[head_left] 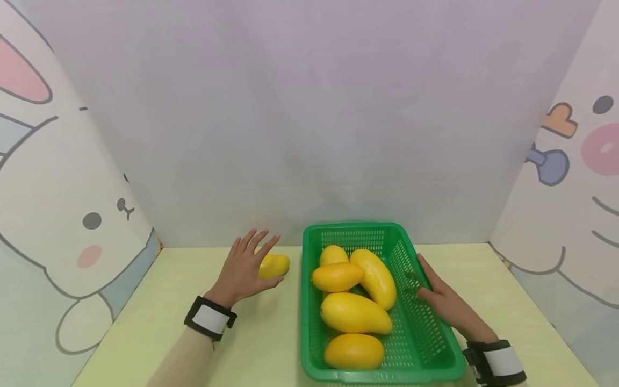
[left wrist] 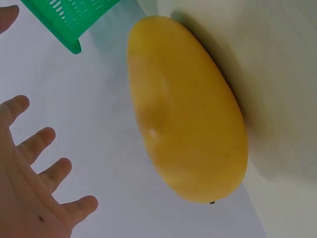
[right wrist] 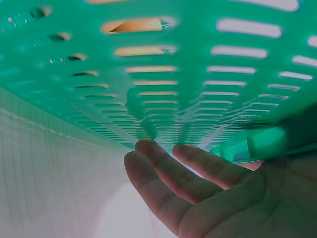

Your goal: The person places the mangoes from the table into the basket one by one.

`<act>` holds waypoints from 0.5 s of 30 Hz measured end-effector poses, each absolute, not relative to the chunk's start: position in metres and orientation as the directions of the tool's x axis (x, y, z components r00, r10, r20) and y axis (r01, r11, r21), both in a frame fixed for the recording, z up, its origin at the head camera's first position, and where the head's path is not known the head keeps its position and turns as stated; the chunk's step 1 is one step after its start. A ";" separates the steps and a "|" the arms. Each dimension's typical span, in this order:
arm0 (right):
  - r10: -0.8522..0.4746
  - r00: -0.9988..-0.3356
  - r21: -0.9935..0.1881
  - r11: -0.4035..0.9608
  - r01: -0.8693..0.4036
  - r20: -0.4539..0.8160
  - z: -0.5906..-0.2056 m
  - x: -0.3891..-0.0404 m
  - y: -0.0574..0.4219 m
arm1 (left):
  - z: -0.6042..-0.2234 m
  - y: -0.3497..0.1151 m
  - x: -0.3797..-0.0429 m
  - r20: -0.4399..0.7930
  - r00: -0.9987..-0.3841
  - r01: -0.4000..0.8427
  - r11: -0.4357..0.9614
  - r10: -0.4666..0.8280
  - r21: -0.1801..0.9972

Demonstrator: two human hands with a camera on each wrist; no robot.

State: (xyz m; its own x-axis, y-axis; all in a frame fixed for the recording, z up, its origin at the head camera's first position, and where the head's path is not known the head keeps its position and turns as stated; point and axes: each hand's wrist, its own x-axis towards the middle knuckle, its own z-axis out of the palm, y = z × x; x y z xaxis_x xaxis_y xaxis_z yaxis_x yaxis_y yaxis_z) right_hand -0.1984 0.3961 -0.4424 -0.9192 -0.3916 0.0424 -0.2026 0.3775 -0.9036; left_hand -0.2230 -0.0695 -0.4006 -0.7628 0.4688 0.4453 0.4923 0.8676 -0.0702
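Note:
My left hand (head_left: 242, 274), fingers spread, is beside and partly in front of a single yellow mango (head_left: 274, 265) on the table. In the left wrist view this mango (left wrist: 188, 114) lies apart from the fingers (left wrist: 37, 144). My right hand (head_left: 450, 303) grips the right rim of a green plastic basket (head_left: 306, 322), thumb over the edge and the other fingers (right wrist: 163, 173) along the outside of its slotted wall. Several mangoes lie in the basket, among them one (head_left: 355, 313) across the middle and another (head_left: 354, 351) at the near end.
The pale yellow table (head_left: 271, 344) ends at a light grey back wall (head_left: 232, 134). Side panels with cartoon drawings (head_left: 72, 226) stand left and right. The basket's far end is close to the back wall.

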 end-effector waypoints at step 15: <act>-0.381 -0.924 -0.901 0.386 -0.196 0.038 -0.441 -0.198 0.394 | -0.412 -0.075 -0.247 0.337 -0.814 0.488 0.872 0.473 -0.046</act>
